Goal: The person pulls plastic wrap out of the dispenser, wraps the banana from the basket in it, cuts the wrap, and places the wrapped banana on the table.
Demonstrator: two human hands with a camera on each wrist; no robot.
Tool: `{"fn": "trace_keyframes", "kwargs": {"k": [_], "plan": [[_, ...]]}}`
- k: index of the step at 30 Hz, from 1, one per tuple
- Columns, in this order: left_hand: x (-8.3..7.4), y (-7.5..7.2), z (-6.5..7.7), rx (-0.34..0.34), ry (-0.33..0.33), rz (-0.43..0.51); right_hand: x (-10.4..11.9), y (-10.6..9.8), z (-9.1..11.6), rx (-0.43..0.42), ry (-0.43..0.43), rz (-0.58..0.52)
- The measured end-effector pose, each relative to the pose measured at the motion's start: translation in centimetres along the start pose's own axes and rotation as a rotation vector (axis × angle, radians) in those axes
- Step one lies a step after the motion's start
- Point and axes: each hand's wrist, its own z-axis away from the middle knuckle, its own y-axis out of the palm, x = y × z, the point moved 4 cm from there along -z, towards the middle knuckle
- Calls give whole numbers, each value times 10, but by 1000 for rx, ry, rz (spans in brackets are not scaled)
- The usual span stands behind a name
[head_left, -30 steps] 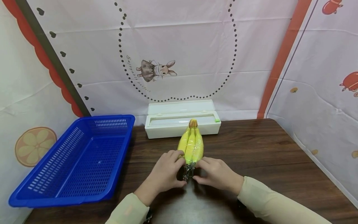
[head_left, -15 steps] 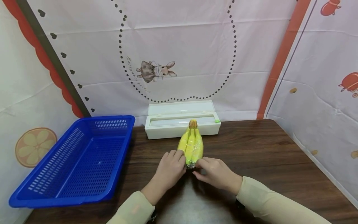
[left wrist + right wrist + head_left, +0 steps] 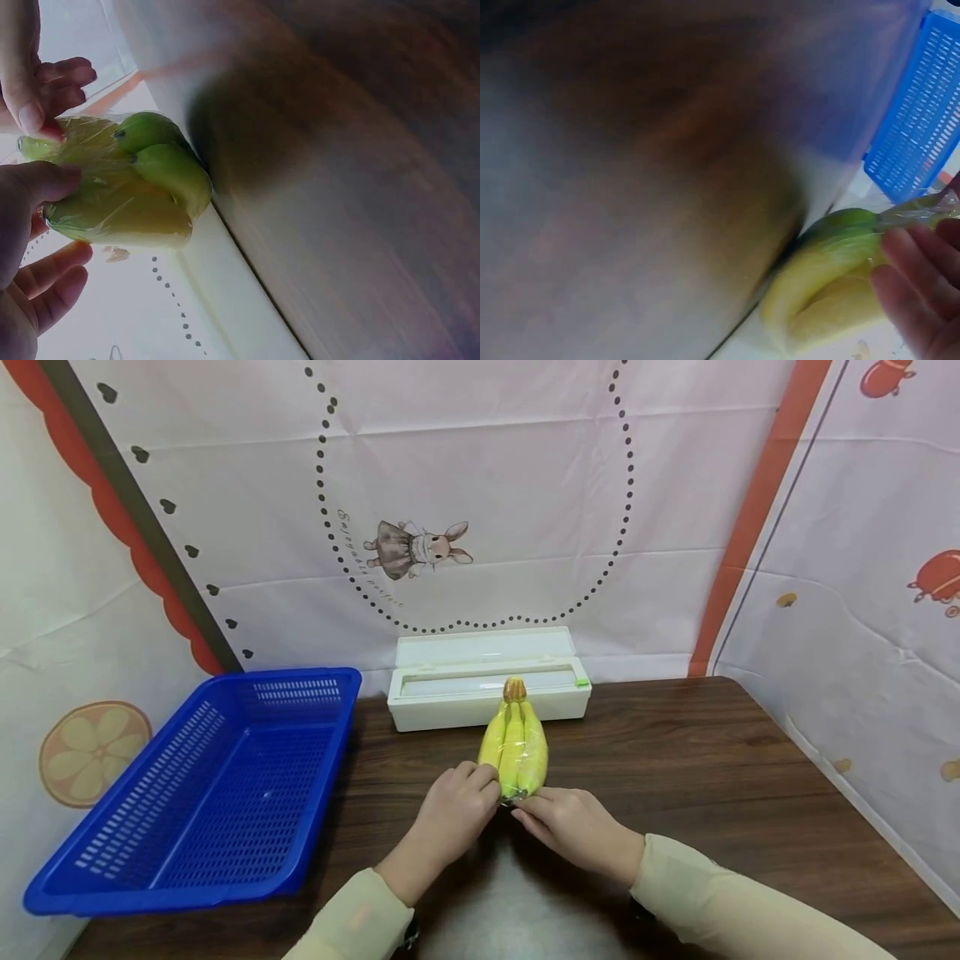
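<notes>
A bunch of yellow bananas (image 3: 513, 747), its stem end pointing away, is covered in clear plastic wrap (image 3: 516, 795). In the left wrist view the greenish tips of the bananas (image 3: 169, 176) show through the shiny film. My left hand (image 3: 450, 818) holds the near left end of the bunch, thumb against the wrapped fruit and fingers at its other side. From the right, my right hand (image 3: 581, 828) pinches the wrap at the near tips with thumb and forefinger. The right wrist view shows its fingers (image 3: 915, 262) beside gathered film; part of the hand is cut off there.
Behind the bananas stands a white wrap dispenser box (image 3: 487, 706) with its lid up and a green piece at its right end. A blue plastic basket (image 3: 225, 810) sits at left on the dark wooden table (image 3: 675, 760). A printed cloth (image 3: 525, 527) hangs behind.
The loose wrap below the banana tips has been folded up against them. My left hand has curled in at the near end, and my right hand has moved slightly left to the tips.
</notes>
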Motion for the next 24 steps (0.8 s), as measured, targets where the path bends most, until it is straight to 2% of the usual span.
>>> {"fn": "trace_keyframes", "kwargs": {"k": [5, 7, 10, 18, 24], "plan": [[-2, 0, -2, -9, 25, 2, -5, -6, -11, 120, 186, 26], [-2, 1, -3, -2, 29, 4, -8, -11, -15, 133, 252, 51], [-1, 2, -4, 18, 23, 18, -12, -18, -21, 144, 306, 76], [-1, 5, -10, 98, -24, 47, -13, -19, -27, 238, 265, 86], [-2, 7, -11, 141, -19, 41, -10, -13, -27, 275, 220, 136]]}}
